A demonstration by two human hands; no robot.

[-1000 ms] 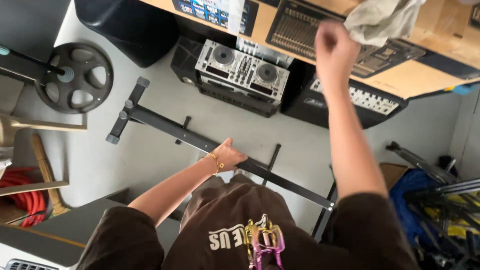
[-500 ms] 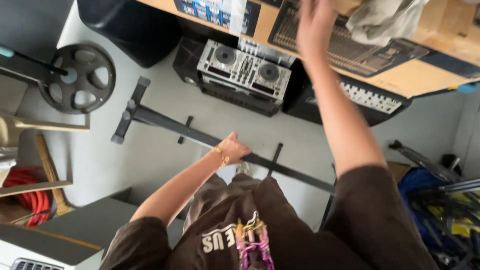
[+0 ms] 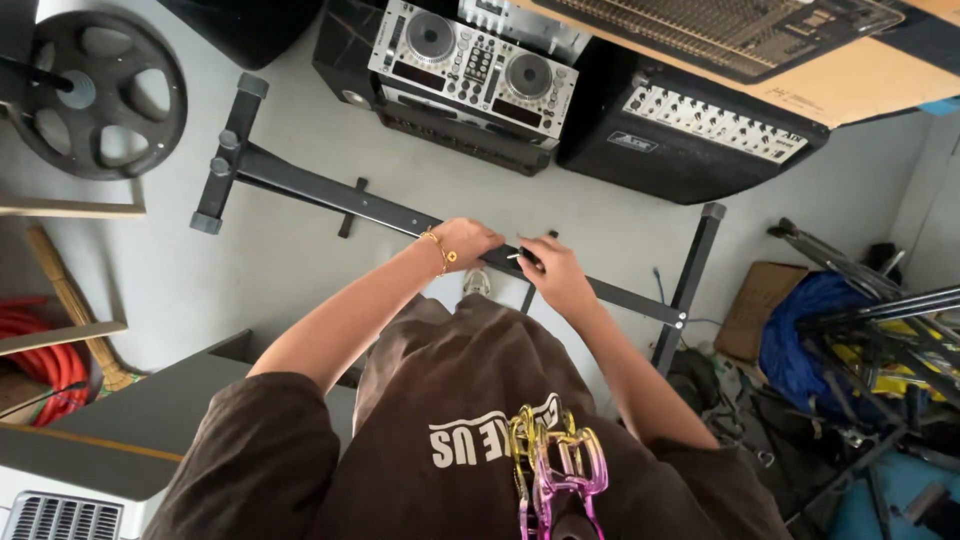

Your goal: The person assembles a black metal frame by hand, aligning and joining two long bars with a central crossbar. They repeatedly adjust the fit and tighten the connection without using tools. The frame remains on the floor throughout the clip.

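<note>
Floor: pale grey concrete floor (image 3: 300, 270), seen from above; gear crowds its far and right edges.
Stand: long black metal keyboard-stand frame (image 3: 330, 195) lies flat on the floor, running from a T-shaped foot at far left to a second foot at right; both hands meet at its middle bar.
Amplifier: black box amplifier with a silver knob panel (image 3: 690, 135), far right of centre, apart from the stand.
Controller: silver twin-platter DJ controller (image 3: 470, 65) on a black case, far centre.
Wheel: black spoked metal wheel (image 3: 95, 95), far left.
Hose: coiled red hose (image 3: 35, 355), near left, well apart.
Left hand: left hand (image 3: 468, 242), gold bracelet at the wrist, curled down over the bar and seemingly clamped on it.
Right hand: right hand (image 3: 553, 272), fingers pinched together around a small black knob or bolt (image 3: 527, 257) on the bar; the exact grip is partly hidden.
Step (judged): working a fastener at the stand's mid-joint while the other hand steadies the frame.
Next move (judged): calls for a firm brace from the left hand and a turning pinch on the knob.
</note>
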